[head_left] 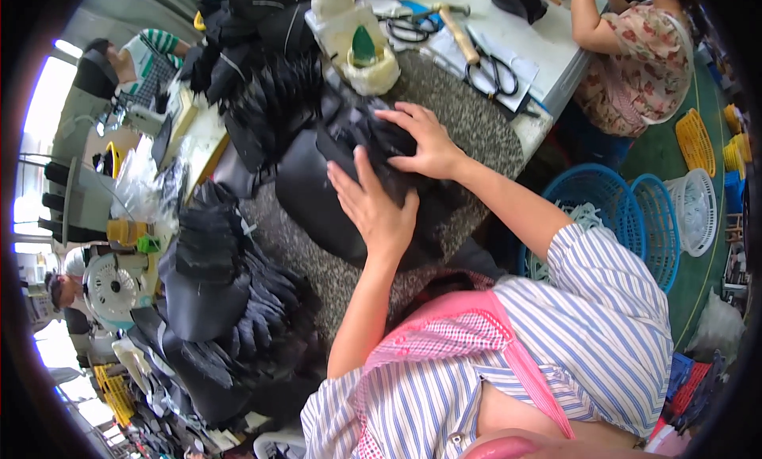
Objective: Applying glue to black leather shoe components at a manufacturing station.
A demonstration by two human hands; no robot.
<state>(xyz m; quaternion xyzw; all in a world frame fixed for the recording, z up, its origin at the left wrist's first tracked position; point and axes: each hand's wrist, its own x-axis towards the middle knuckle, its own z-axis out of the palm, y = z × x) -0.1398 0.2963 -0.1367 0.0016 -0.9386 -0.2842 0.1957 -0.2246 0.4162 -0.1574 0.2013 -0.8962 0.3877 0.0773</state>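
Note:
Dark sheet-like black pieces (pixel 313 197), like shoe uppers or cut leather, lie overlapped on a speckled stone slab (pixel 468 121). My left hand (pixel 371 209) rests on them with its fingers stretched and apart. Just beyond it, my right hand (pixel 425 141) touches the far right side of the same pieces, fingers spread. Neither hand is closed round a piece. The undersides of the pieces are hidden. Fanned black pieces (pixel 270 102) stand beyond my left hand, and a layered stack of black pieces (pixel 214 268) lies to the left.
A white glue-crusted pot (pixel 371 70) stands at the slab's far edge. Scissors (pixel 492 76) and a wooden-handled hammer (pixel 460 36) lie on paper at far right. Blue baskets (pixel 595 193) stand on the floor at right. A co-worker (pixel 635 70) sits at upper right; a fan (pixel 113 287) is at left.

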